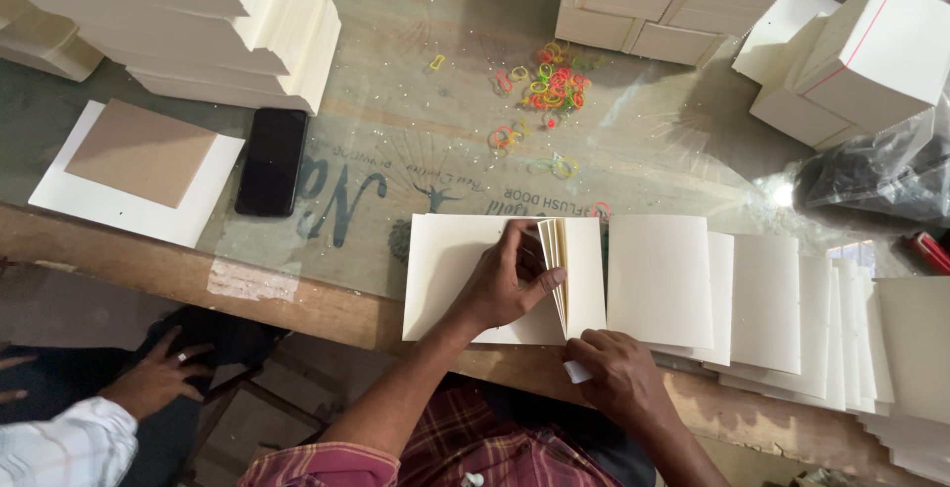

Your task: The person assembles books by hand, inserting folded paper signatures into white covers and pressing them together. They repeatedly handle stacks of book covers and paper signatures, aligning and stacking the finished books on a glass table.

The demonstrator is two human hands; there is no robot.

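Observation:
My left hand [507,282] rests on a cream folded sheet [440,269] lying at the table's near edge, its thumb and fingers pinching up a thin bundle of folded cream sheets [557,254]. My right hand [616,373] grips the lower corner of that bundle, beside a small white scrap. To the right, a row of overlapping folded cream sheets [762,299] runs along the edge.
A black phone [271,160] lies left of centre, beside a brown card on white paper [139,165]. Coloured rubber bands [552,86] are scattered mid-table. Tall paper stacks [228,22] and bundled blocks [861,51] stand behind. Another person's hand [158,373] shows at lower left.

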